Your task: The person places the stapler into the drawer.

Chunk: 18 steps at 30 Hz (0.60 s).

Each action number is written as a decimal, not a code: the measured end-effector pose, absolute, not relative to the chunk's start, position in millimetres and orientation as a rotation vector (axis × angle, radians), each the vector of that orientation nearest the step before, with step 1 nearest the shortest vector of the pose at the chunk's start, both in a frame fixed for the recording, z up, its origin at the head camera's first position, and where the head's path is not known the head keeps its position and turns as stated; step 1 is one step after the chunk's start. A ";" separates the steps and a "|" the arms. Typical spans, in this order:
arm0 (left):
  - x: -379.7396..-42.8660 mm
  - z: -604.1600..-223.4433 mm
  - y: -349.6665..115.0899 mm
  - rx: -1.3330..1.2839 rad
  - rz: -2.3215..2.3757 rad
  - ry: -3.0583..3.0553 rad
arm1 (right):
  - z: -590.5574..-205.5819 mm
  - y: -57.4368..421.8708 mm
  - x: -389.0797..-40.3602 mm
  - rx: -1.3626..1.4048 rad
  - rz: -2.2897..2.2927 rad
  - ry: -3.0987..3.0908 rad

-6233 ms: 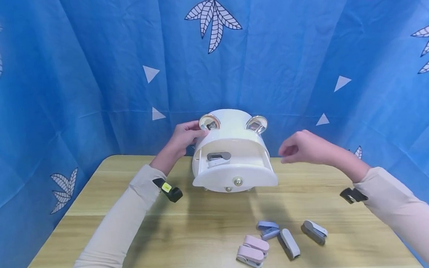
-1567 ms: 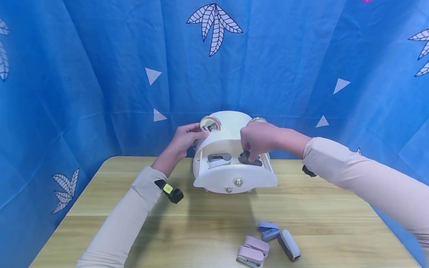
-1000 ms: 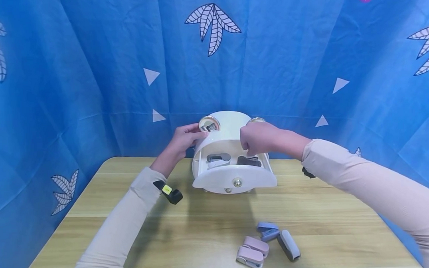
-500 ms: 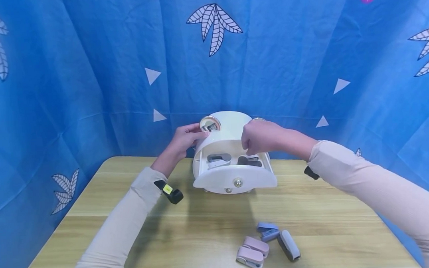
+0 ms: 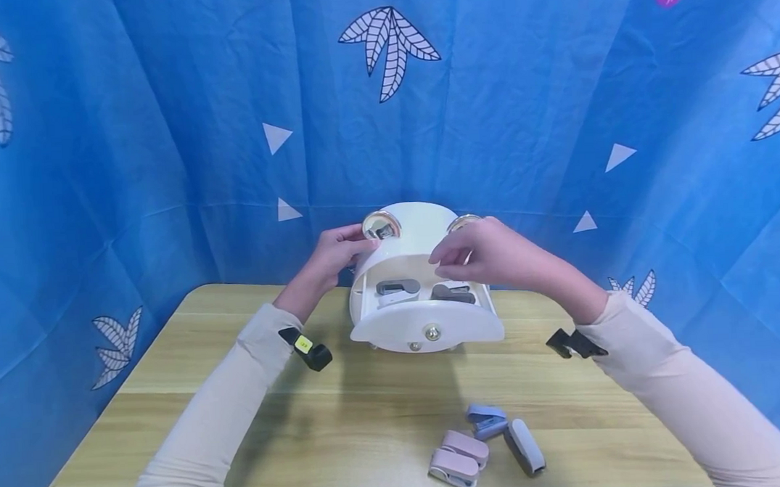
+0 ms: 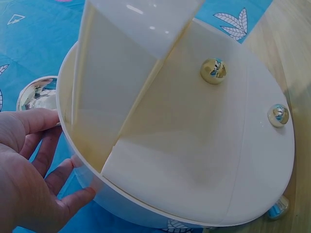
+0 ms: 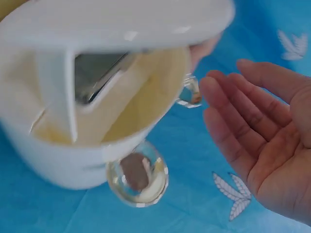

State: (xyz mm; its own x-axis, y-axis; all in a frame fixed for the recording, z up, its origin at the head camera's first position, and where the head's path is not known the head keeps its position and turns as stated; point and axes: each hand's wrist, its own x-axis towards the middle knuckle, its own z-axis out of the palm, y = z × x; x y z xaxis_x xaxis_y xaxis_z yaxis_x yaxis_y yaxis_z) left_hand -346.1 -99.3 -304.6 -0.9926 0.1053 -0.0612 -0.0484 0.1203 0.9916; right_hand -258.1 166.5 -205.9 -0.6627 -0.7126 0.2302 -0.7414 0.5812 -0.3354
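Note:
A white rounded drawer box with shiny gold ears stands at the back of the table, its upper drawer pulled out. Two small grey-and-white staplers lie in that drawer: the left stapler and the right stapler. My left hand rests on the box's left side beside the ear. In the left wrist view its fingers are spread against the wall. My right hand hovers over the drawer's right part, its fingers loose and apart, with nothing in them.
On the wooden table in front lie a blue stapler, a grey-white stapler and two pink staplers. A blue patterned curtain closes off the back and sides.
The grey stapler once at the right of the table now lies in the drawer. My right hand has let it go and its fingers have loosened. The left hand has stayed put.

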 end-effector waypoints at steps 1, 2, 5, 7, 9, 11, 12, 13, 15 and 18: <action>-346.1 -304.7 -99.3 0.056 2.010 2.261 | -207.3 167.5 -254.4 1.241 0.682 -2.726; -346.0 -304.8 -99.2 0.056 2.015 2.258 | -209.3 168.3 -250.4 1.228 0.739 -2.722; -346.2 -305.1 -99.4 0.055 2.018 2.254 | -218.8 169.9 -238.5 1.225 0.897 -2.706; -346.1 -305.0 -99.5 0.054 2.019 2.254 | -227.8 171.0 -231.1 1.247 0.981 -2.683; -346.0 -304.9 -99.6 0.052 2.018 2.256 | -237.1 171.9 -223.7 1.262 1.048 -2.670; -345.7 -304.4 -99.6 0.052 2.018 2.257 | -246.9 173.3 -216.8 1.247 1.121 -2.673; -345.9 -304.5 -99.5 0.052 2.019 2.257 | -252.0 173.9 -213.9 1.242 1.143 -2.672; -346.1 -304.5 -99.5 0.054 2.015 2.259 | -256.9 174.4 -211.2 1.233 1.163 -2.680; -346.5 -304.6 -99.3 0.057 2.015 2.257 | -267.4 174.9 -206.9 1.216 1.193 -2.694; -347.1 -304.9 -99.0 0.055 2.016 2.257 | -285.4 175.3 -204.0 1.189 1.231 -2.711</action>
State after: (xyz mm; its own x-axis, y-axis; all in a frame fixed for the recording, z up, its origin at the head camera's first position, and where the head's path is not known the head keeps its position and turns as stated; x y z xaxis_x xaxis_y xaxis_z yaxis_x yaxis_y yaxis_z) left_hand -347.1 -99.0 -304.9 -0.9928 0.1033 -0.0611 -0.0491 0.1147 0.9922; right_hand -204.0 175.3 -285.4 -0.7231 -0.6515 0.2297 -0.6016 0.4305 -0.6729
